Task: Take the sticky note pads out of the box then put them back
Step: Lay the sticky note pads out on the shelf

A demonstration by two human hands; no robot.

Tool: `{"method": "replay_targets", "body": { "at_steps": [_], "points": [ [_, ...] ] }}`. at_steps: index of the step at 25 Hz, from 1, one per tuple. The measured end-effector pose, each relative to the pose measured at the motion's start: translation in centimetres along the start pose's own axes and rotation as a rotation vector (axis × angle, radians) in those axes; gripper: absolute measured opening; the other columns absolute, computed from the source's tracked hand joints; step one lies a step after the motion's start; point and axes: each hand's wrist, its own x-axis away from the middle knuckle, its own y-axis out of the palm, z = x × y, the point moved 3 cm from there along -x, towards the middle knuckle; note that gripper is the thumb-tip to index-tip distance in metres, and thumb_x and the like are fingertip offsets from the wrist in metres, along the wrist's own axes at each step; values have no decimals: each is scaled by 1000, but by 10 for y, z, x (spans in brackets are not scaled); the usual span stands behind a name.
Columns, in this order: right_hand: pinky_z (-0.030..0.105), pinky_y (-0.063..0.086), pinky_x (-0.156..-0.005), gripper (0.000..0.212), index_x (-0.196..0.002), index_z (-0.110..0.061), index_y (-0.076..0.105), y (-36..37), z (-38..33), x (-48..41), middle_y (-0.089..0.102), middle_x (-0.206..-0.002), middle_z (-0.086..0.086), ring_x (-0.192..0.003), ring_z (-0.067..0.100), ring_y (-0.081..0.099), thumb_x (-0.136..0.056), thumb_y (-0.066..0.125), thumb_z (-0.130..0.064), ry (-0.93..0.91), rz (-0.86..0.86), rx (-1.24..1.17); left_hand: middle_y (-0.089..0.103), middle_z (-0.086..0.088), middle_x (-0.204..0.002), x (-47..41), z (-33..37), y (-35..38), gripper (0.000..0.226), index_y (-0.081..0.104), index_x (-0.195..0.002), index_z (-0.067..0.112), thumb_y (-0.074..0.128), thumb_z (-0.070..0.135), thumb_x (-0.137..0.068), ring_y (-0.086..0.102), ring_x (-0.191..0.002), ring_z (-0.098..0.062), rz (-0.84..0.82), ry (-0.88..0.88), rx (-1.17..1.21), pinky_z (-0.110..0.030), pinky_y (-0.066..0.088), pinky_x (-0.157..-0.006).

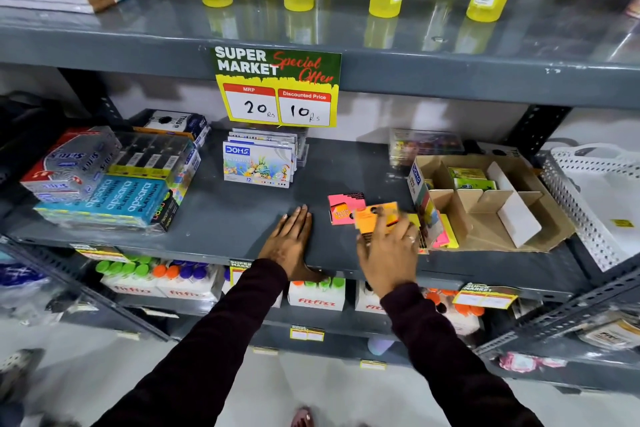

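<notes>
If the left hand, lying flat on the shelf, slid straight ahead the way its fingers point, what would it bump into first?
Probably the DOMS oil pastels box standing further back; the shelf ahead of the left hand looks bare until there, though depth is hard to judge.

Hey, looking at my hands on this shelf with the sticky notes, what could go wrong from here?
1. The orange sticky note pad in your right hand is blurred, so the grip may be loose and it could drop.
2. The pink sticky note pad on the grey metal shelf lies right beside that hand and could be knocked.
3. The brown cardboard divider box sits near the shelf's front edge; a nudge might tip it.
</notes>
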Motion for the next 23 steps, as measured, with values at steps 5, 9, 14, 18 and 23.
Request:
{"method": "replay_targets", "body": {
  "at_steps": [5, 9, 14, 18, 23],
  "points": [
    [51, 50, -97, 50, -116, -8, 64, 26, -36, 28, 63, -113, 29, -102, 44, 62, -83, 61, -45, -170, -155, 35, -9, -15, -159, 0, 0, 4, 129, -10, -146, 4, 49, 83, -63, -9, -147, -26, 4, -19, -37, -41, -5, -121],
    [51, 32, -113, 57, -133, -8, 50, 30, -49, 7, 50, -132, 29, -123, 43, 48, -96, 39, -50, -184, -201, -27, -4, -15, -160, 0, 0, 3, 128, -5, -147, 4, 53, 80, -62, -6, -147, -26, 15, -10, 0, -40, -4, -120],
    [50, 33, -110, 64, -139, -7, 40, 17, 14, -15, 36, -146, 29, -133, 44, 37, -93, 45, -51, 82, -174, 20, -3, -17, -159, -1, -3, 4, 134, -3, -147, 3, 54, 85, -57, -4, -147, -30, 2, 16, 24, -44, -4, -119],
    [52, 28, -114, 61, -141, -8, 34, 16, 32, -22, 32, -147, 30, -137, 47, 32, -94, 46, -45, 173, -243, 24, -4, -16, -159, 0, -4, 5, 134, -4, -147, 3, 49, 88, -57, -6, -147, -30, 7, 20, 15, -43, -8, -118],
    [50, 37, -107, 59, -141, -10, 38, 7, 16, -44, 40, -141, 32, -124, 46, 46, -92, 50, -41, 126, -88, 5, -5, -15, -159, -1, -3, 4, 134, -6, -147, 5, 48, 89, -57, -7, -147, -28, 10, 14, 10, -42, -8, -118]
  ]
}}
